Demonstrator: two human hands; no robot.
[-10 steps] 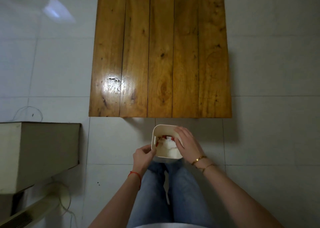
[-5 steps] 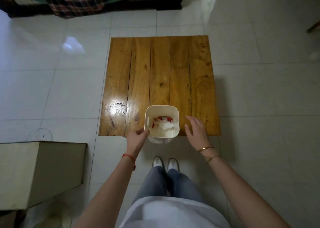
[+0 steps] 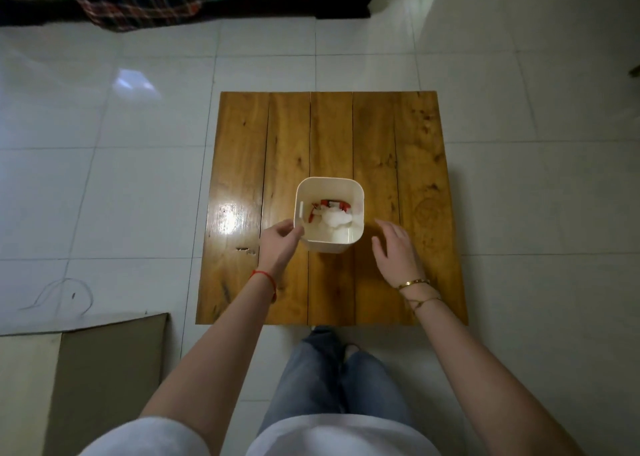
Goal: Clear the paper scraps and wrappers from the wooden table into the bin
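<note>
On the wooden counter stands the white bin, upright near the middle, with crumpled white paper and red-and-white wrappers inside, their print too small to read. The left hand pinches the bin's near-left corner; the right hand hovers spread and empty just beside it. A second ago the bin was off the counter, by the person's knees

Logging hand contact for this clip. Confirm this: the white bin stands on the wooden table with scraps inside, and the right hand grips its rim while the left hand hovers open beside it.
Hands are swapped. In the head view, the left hand grips the white bin at its rim, while the right hand hovers open beside it. The bin does stand on the wooden table with scraps inside.
</note>
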